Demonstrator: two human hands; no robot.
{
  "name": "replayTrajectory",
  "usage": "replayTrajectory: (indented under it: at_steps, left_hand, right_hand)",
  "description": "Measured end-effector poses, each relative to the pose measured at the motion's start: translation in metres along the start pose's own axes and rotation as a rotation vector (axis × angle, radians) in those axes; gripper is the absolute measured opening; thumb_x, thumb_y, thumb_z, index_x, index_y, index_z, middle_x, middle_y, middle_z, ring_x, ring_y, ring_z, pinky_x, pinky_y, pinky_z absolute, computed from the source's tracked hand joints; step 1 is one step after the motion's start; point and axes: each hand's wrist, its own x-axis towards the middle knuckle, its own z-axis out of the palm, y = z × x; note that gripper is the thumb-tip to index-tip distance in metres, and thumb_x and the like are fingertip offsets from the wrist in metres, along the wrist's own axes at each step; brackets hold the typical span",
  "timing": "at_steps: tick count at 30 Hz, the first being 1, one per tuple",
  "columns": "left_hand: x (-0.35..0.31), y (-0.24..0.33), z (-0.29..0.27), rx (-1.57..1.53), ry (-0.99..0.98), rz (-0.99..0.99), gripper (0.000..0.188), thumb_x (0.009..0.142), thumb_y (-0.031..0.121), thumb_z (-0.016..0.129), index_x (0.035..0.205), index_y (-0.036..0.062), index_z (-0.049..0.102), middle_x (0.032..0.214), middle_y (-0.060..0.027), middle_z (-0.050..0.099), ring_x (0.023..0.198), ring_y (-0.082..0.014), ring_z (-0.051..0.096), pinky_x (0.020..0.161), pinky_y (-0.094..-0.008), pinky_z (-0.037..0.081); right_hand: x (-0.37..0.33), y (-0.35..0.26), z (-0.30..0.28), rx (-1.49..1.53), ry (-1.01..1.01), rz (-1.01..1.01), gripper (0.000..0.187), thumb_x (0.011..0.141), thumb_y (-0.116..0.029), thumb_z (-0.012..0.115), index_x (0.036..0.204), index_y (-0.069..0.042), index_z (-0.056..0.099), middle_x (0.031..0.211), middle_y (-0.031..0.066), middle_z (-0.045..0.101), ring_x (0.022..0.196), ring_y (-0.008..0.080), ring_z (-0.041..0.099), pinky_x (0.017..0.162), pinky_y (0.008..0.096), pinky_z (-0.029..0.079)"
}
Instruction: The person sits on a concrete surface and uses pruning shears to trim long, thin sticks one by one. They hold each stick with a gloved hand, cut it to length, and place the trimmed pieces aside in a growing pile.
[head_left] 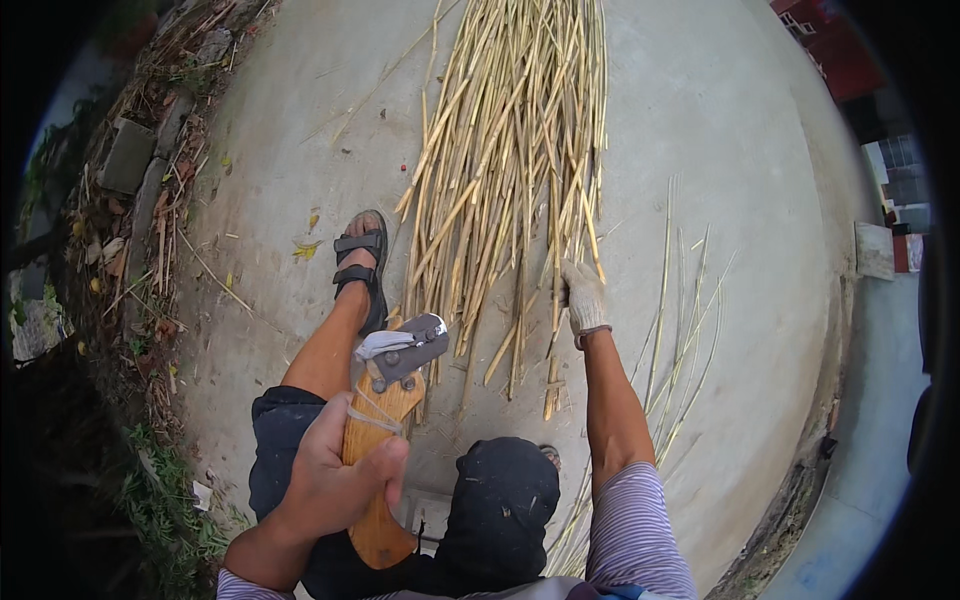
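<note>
My bare left hand (345, 470) is wrapped round the curved wooden handle of a tool (385, 425). A grey metal head is bolted to the handle's upper end, with a pale strip tied round the wood below it. Farther out, my right hand (585, 298), in a whitish knitted glove, is closed at the lower right edge of a large heap of long yellow-brown cane stalks (500, 180). Its fingers appear to grip a stalk (555, 325); the glove hides part of the grasp.
My sandalled foot (362, 260) stands left of the heap. Several thin greenish stalks (690, 340) lie on the concrete floor (720, 130) at right. Dry debris, stone blocks (128, 155) and weeds (170, 500) line the left edge. A low kerb runs along the right.
</note>
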Motion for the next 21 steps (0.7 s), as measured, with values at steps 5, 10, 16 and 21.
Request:
replayTrajectory:
  at_steps: [5,10,16,21]
  left_hand:
    - [-0.004,-0.009,0.004,0.047,0.023,0.069,0.035,0.099,0.022,0.066,0.117,-0.0023,0.048,0.075,-0.0038,0.060,0.059,-0.0085,0.058,0.056,-0.0244,0.048]
    - [-0.002,-0.014,0.011,0.121,0.029,0.148,0.029,0.099,0.020,0.065,0.111,-0.0005,0.049,0.076,-0.0044,0.059,0.059,-0.0101,0.057,0.056,-0.0256,0.048]
    - [0.009,-0.024,0.014,0.069,-0.009,0.114,0.028,0.098,0.021,0.066,0.109,-0.0002,0.051,0.078,-0.0045,0.059,0.059,-0.0111,0.057,0.056,-0.0263,0.049]
    - [0.026,-0.036,0.019,0.094,0.026,0.157,0.030,0.096,0.025,0.068,0.105,0.0013,0.053,0.076,-0.0034,0.059,0.056,-0.0122,0.058,0.051,-0.0291,0.050]
  right_hand:
    - [-0.171,-0.075,-0.026,0.127,-0.115,0.147,0.029,0.100,-0.024,0.059,0.112,0.002,0.067,0.072,0.0040,0.065,0.056,0.0101,0.058,0.051,0.0223,0.044]
    - [-0.280,-0.026,-0.083,0.420,-0.475,0.422,0.040,0.095,-0.014,0.065,0.128,0.006,0.057,0.096,0.0147,0.072,0.078,0.0204,0.071,0.070,0.0289,0.057]
    - [-0.176,-0.086,-0.039,0.476,-0.185,0.092,0.049,0.099,-0.032,0.063,0.136,-0.001,0.056,0.105,0.0093,0.071,0.070,0.0125,0.065,0.066,0.0243,0.058]
    - [-0.124,-0.174,-0.033,0.172,0.065,0.083,0.036,0.099,-0.035,0.061,0.120,-0.006,0.065,0.077,0.0002,0.064,0.050,0.0066,0.052,0.042,0.0234,0.044]
